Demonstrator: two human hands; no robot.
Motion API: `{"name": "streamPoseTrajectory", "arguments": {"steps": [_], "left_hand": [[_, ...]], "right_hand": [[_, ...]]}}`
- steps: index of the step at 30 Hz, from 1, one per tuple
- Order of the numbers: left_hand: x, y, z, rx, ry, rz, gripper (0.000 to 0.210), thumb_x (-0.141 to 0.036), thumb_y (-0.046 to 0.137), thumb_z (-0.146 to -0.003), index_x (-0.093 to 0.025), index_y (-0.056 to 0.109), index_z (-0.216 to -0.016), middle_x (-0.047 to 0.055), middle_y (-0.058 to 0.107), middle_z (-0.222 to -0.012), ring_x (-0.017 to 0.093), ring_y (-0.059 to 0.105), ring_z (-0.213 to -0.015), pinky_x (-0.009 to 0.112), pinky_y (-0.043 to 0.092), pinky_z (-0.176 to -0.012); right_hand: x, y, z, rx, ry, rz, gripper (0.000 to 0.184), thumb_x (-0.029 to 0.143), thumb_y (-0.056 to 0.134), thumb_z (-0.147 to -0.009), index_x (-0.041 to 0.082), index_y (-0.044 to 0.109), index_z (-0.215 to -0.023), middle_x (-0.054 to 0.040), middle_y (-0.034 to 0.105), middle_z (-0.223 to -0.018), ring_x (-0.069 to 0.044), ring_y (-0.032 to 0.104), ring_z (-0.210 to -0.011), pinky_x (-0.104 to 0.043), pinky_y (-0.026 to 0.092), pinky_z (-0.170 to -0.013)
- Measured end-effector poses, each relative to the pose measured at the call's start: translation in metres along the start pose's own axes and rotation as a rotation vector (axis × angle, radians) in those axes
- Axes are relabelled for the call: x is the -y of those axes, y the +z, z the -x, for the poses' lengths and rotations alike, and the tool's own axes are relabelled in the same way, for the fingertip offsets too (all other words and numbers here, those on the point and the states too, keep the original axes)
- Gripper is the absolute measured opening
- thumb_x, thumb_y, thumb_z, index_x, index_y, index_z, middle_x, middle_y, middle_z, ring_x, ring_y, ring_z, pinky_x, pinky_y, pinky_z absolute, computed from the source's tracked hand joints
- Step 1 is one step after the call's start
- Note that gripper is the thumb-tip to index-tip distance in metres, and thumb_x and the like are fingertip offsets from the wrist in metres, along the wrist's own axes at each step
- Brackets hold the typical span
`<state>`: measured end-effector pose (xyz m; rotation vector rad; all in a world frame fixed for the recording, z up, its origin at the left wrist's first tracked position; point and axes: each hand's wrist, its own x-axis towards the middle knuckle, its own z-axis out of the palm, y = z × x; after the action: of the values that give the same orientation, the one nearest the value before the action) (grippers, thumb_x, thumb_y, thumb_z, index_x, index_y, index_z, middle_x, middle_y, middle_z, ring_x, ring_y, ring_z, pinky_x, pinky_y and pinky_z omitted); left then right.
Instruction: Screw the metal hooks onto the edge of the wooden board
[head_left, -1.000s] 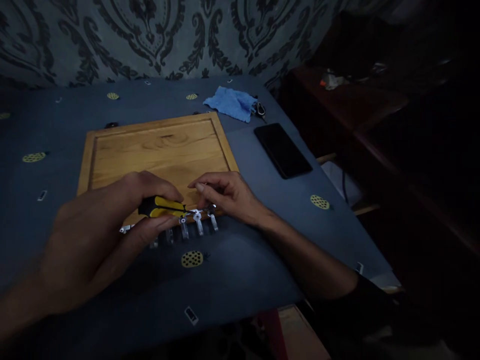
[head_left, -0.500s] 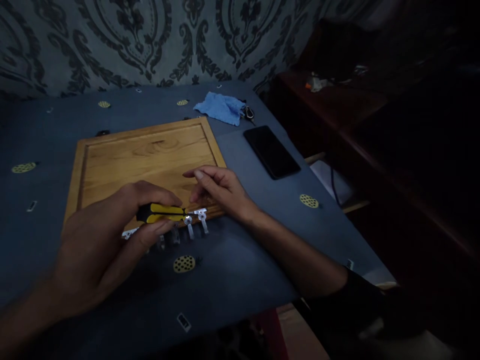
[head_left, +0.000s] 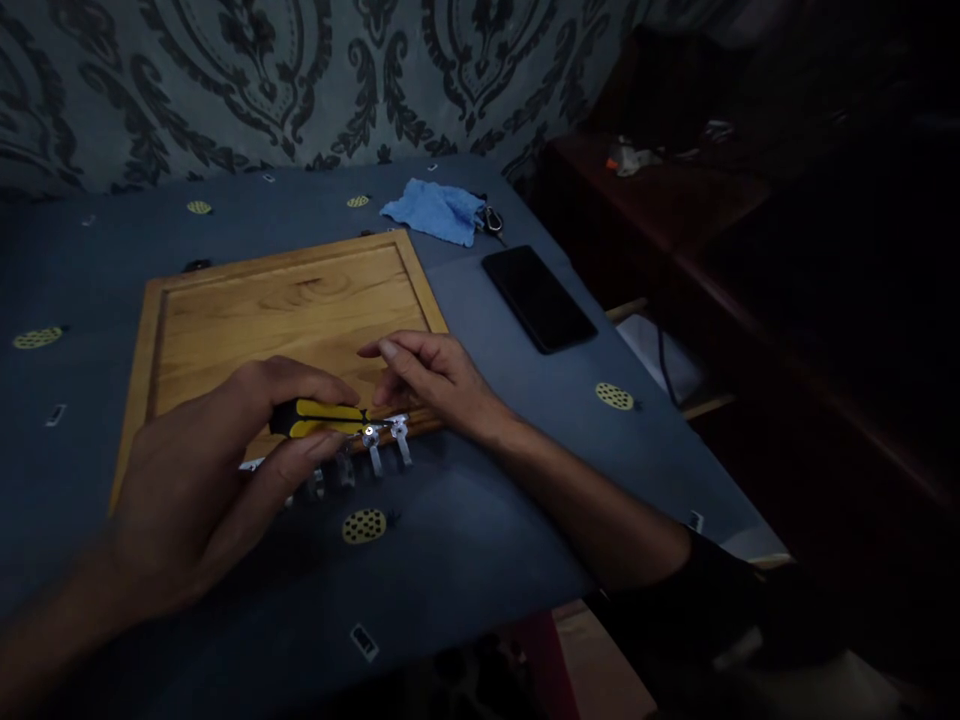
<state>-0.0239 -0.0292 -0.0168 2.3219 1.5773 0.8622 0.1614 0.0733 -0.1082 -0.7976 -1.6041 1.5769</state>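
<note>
My left hand [head_left: 187, 490] grips a yellow-and-black screwdriver [head_left: 326, 412] by the handle, thumb below and fingers above. Its shaft points right, with the tip at a small silver hook [head_left: 400, 432] on the near edge of a framed wooden board [head_left: 292, 300]. Another silver hook [head_left: 373, 452] sits just left of that one, and several dimmer ones continue leftward, partly behind my left thumb. My right hand [head_left: 442, 385] rests over the board's near right corner, index finger pointing left and the others loosely curled. I see nothing held in it.
A black phone [head_left: 538, 298] lies right of the board. Behind it are a blue cloth [head_left: 433, 210] and a carabiner-like clip [head_left: 492, 220]. Blue cloth with pineapple prints covers the table [head_left: 480, 530]. Dark red furniture [head_left: 675, 220] stands beyond the right edge.
The whole view has shifted slightly, moving things a little left and up. The screwdriver's shaft now reaches closer to the rightmost hook. My right hand holds nearly the same pose.
</note>
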Motion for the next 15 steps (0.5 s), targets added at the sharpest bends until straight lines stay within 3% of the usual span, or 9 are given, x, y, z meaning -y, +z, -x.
{"name": "streamPoseTrajectory", "arguments": {"steps": [9,15], "left_hand": [[0.002,0.002,-0.002,0.003,0.017,-0.001,0.020,-0.040,0.046,-0.105,-0.034,0.061,-0.117,-0.007,0.073,-0.110,0.013,0.070,-0.094,0.027,0.054,-0.083],[0.011,0.005,-0.009,0.040,0.172,-0.017,0.020,-0.037,0.050,-0.104,-0.035,0.061,-0.120,-0.010,0.075,-0.109,0.010,0.072,-0.088,0.021,0.056,-0.081]], "right_hand": [[0.002,0.000,0.000,0.000,-0.017,0.028,0.034,0.042,0.054,-0.099,0.013,0.072,-0.103,0.0008,0.070,-0.067,-0.010,0.066,-0.064,-0.022,0.053,-0.067],[0.005,0.000,0.001,0.043,-0.039,0.132,0.035,0.043,0.051,-0.100,0.016,0.067,-0.086,0.0007,0.069,-0.067,-0.011,0.065,-0.063,-0.023,0.051,-0.065]]}}
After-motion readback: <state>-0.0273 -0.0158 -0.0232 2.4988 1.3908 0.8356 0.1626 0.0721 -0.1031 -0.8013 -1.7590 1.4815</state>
